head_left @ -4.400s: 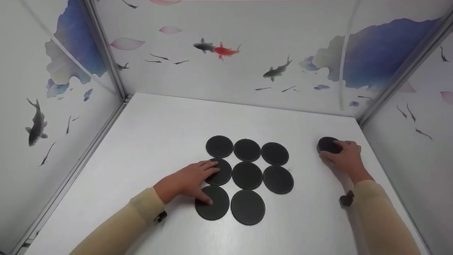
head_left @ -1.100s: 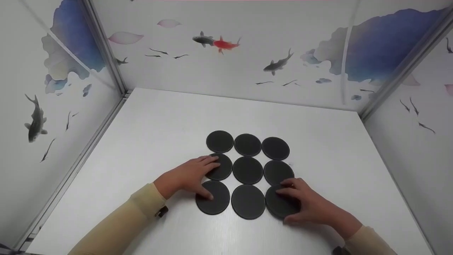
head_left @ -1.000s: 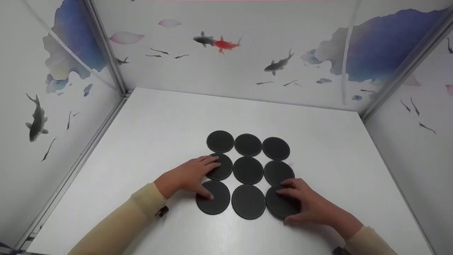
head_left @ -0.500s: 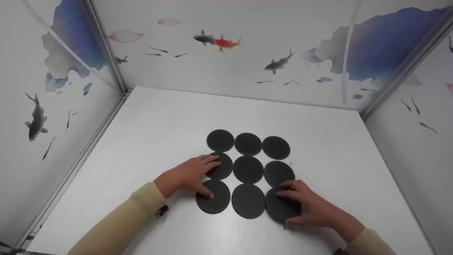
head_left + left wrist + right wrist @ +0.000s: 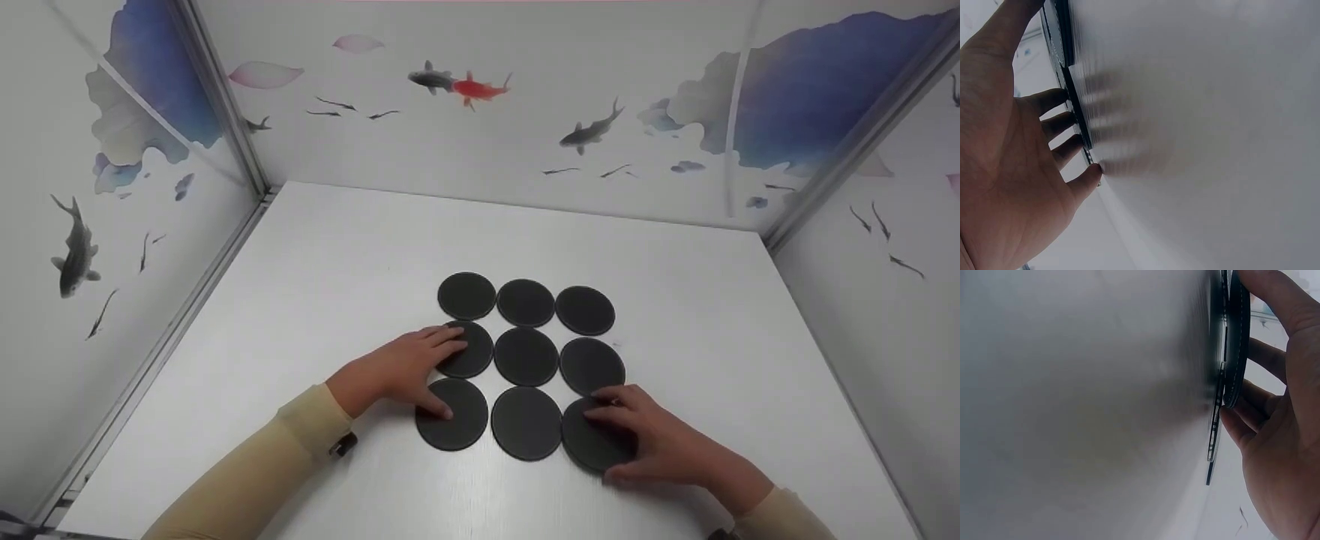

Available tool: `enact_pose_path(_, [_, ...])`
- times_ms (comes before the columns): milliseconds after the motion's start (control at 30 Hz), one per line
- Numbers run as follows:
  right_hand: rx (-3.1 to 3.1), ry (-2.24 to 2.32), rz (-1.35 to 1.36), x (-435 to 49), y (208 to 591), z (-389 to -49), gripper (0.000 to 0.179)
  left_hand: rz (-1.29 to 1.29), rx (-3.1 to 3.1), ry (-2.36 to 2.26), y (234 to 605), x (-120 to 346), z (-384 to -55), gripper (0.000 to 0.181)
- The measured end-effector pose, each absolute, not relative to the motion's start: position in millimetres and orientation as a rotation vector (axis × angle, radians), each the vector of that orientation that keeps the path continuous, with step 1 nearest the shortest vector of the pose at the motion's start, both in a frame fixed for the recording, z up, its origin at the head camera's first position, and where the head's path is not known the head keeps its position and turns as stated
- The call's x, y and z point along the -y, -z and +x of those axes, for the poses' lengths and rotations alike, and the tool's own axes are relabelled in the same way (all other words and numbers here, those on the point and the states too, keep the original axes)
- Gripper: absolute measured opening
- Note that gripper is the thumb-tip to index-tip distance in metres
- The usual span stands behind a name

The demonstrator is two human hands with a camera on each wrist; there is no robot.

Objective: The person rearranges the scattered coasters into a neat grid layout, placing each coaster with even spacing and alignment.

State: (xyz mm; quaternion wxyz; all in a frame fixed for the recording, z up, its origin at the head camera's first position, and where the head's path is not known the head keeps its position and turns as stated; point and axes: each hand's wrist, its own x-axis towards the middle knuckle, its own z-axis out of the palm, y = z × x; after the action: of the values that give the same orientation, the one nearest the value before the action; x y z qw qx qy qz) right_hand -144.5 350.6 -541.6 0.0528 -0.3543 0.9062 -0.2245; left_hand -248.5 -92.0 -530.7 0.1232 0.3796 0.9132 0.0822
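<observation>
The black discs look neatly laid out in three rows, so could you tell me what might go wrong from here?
The discs sit edge to edge, so pushing the near-right disc under the right hand could nudge the near-middle disc out of line. The left hand rests across the middle-left disc and near-left disc; lifting it carelessly might drag either one.

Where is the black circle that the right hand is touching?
In the head view, that black disc sits at the near right corner of the square of discs, under the right hand, beside the near middle disc.
</observation>
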Motion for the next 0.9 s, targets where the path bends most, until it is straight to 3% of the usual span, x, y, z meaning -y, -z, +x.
enact_pose_path(900, [-2.769,0.651,-1.092,-354.1,540.2,-146.9,0.077,1.117,-2.658,-0.258,530.8,93.4,-248.3,0.116])
